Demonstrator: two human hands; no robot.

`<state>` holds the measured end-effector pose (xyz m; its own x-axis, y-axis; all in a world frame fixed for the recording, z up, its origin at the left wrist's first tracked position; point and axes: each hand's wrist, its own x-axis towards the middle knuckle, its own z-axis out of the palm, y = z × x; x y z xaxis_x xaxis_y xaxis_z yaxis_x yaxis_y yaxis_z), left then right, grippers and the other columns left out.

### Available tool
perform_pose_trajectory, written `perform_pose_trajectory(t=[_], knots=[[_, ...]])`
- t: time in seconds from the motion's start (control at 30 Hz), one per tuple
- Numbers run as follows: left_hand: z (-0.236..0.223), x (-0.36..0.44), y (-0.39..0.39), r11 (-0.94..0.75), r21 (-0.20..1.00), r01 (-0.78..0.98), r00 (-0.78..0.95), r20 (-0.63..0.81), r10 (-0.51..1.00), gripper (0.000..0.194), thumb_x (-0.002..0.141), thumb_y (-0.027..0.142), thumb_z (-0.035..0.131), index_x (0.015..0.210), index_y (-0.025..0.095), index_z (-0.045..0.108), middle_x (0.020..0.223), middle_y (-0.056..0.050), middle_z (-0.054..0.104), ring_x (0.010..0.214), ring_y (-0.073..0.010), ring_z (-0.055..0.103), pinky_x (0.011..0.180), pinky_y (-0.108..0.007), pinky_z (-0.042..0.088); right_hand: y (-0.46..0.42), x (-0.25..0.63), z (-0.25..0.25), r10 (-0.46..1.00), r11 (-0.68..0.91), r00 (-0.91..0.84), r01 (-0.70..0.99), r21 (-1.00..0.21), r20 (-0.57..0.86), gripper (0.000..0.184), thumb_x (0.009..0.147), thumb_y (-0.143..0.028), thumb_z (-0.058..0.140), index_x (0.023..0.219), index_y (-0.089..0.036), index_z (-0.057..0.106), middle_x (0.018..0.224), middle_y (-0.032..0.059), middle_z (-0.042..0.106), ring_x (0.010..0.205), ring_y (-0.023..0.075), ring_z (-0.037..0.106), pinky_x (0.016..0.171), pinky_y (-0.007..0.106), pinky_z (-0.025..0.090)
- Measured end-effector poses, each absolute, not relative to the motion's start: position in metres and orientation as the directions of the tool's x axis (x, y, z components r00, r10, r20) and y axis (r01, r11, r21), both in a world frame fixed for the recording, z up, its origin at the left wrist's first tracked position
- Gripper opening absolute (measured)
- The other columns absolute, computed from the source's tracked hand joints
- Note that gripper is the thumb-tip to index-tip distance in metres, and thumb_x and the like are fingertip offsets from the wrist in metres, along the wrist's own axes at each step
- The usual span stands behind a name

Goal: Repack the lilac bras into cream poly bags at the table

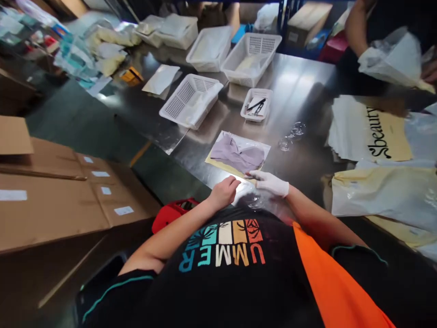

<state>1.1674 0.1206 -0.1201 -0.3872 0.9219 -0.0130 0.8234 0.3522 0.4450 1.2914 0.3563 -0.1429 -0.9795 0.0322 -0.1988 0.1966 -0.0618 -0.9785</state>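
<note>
On the steel table in front of me lies a lilac bra-like garment [235, 153], spread over a white and yellow sheet or envelope [267, 146]. My left hand [224, 190], bare, is close to the sheet's near edge with its fingers curled together; anything inside them is hidden. A white glove covers my right hand [272, 183]. Its fingers come together at the sheet's near right corner, with a small dark thing at the tips that is too small to name. Crumpled clear plastic [254, 200] shows just below the right hand.
White baskets [191, 101] stand farther back, beside a small tray [256, 105] of pens or tools. Clear plastic rings [292, 135] lie to the right. Printed bags [375, 132] pile up at right, near a co-worker's gloved hand [370, 59]. Cardboard boxes [61, 196] fill the left.
</note>
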Motion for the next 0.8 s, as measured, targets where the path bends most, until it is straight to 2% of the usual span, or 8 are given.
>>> perform_pose_trajectory(t=[0.13, 0.23, 0.3, 0.37, 0.5, 0.63, 0.73, 0.8], knots=[[-0.137, 1.153, 0.158, 0.224, 0.674, 0.704, -0.334, 0.036, 0.942, 0.028, 0.106, 0.019, 0.049, 0.126, 0.018, 0.068, 0.114, -0.013, 0.071, 0.103, -0.0239, 0.070, 0.092, -0.036, 0.061, 0.335, 1.290, -0.156, 0.283, 0.144, -0.933, 0.269, -0.952, -0.221, 0.023, 0.084, -0.026, 0.072, 0.105, -0.021, 0.080, 0.106, 0.0067, 0.083, 0.103, 0.0252, 0.078, 0.108, 0.046, 0.060], [-0.159, 1.119, 0.184, 0.076, 0.759, 0.646, -0.107, -0.009, 0.994, 0.042, 0.102, 0.035, 0.066, 0.140, 0.017, 0.063, 0.126, -0.016, 0.071, 0.115, -0.0279, 0.070, 0.099, -0.039, 0.060, 0.336, 1.307, -0.162, 0.563, 0.115, -0.785, 0.384, -0.916, -0.258, 0.013, 0.085, -0.029, 0.070, 0.090, -0.022, 0.080, 0.095, 0.0070, 0.081, 0.095, 0.0263, 0.077, 0.100, 0.047, 0.063], [-0.176, 1.086, 0.201, 0.108, 0.691, 0.714, -0.085, -0.068, 0.994, 0.056, 0.097, 0.039, 0.076, 0.146, 0.016, 0.061, 0.143, -0.022, 0.067, 0.135, -0.0353, 0.063, 0.114, -0.047, 0.053, 0.344, 1.331, -0.160, 0.727, 0.010, -0.628, 0.415, -0.910, -0.278, 0.011, 0.082, -0.034, 0.074, 0.085, -0.025, 0.079, 0.089, 0.0082, 0.081, 0.089, 0.0281, 0.077, 0.095, 0.049, 0.064], [-0.193, 1.051, 0.216, 0.289, 0.532, 0.796, -0.245, -0.153, 0.957, 0.064, 0.096, 0.037, 0.077, 0.151, 0.012, 0.058, 0.159, -0.029, 0.056, 0.150, -0.0436, 0.051, 0.123, -0.055, 0.043, 0.349, 1.358, -0.151, 0.825, -0.061, -0.491, 0.416, -0.907, -0.281, 0.015, 0.083, -0.042, 0.074, 0.086, -0.028, 0.078, 0.087, 0.0098, 0.081, 0.086, 0.0293, 0.078, 0.093, 0.051, 0.065], [-0.220, 1.002, 0.230, 0.491, 0.279, 0.825, -0.406, -0.311, 0.859, 0.086, 0.094, 0.038, 0.081, 0.161, -0.001, 0.045, 0.159, -0.041, 0.049, 0.149, -0.0528, 0.047, 0.120, -0.059, 0.039, 0.341, 1.397, -0.126, 0.964, -0.034, -0.227, 0.413, -0.910, -0.139, 0.011, 0.087, -0.046, 0.075, 0.092, -0.037, 0.079, 0.097, 0.0103, 0.081, 0.097, 0.0280, 0.080, 0.101, 0.051, 0.065], [-0.230, 0.988, 0.230, 0.340, 0.293, 0.894, -0.224, -0.365, 0.903, 0.063, 0.097, 0.033, 0.077, 0.144, -0.004, 0.060, 0.138, -0.037, 0.065, 0.136, -0.0487, 0.056, 0.111, -0.051, 0.043, 0.322, 1.375, -0.111, 0.992, -0.025, -0.108, 0.368, -0.930, -0.069, 0.006, 0.089, -0.041, 0.074, 0.094, -0.037, 0.074, 0.098, 0.0070, 0.080, 0.097, 0.0280, 0.080, 0.100, 0.052, 0.065], [-0.230, 0.985, 0.226, 0.187, 0.360, 0.914, -0.054, -0.349, 0.936, 0.033, 0.104, 0.024, 0.062, 0.126, 0.002, 0.072, 0.126, -0.031, 0.073, 0.131, -0.0428, 0.058, 0.107, -0.048, 0.043, 0.312, 1.323, -0.109, 0.994, -0.039, -0.086, 0.307, -0.951, -0.068, 0.020, 0.090, -0.048, 0.073, 0.095, -0.031, 0.063, 0.076, 0.0033, 0.074, 0.070, 0.0232, 0.074, 0.080, 0.043, 0.064], [-0.229, 0.981, 0.220, 0.091, 0.402, 0.911, 0.044, -0.313, 0.949, 0.028, 0.106, 0.024, 0.057, 0.120, 0.007, 0.075, 0.123, -0.027, 0.074, 0.130, -0.0391, 0.058, 0.110, -0.048, 0.041, 0.311, 1.283, -0.108, 0.996, -0.010, -0.083, 0.299, -0.954, -0.036, 0.024, 0.095, -0.052, 0.068, 0.100, -0.031, 0.058, 0.061, -0.0044, 0.061, 0.050, 0.0174, 0.058, 0.066, 0.037, 0.058]])
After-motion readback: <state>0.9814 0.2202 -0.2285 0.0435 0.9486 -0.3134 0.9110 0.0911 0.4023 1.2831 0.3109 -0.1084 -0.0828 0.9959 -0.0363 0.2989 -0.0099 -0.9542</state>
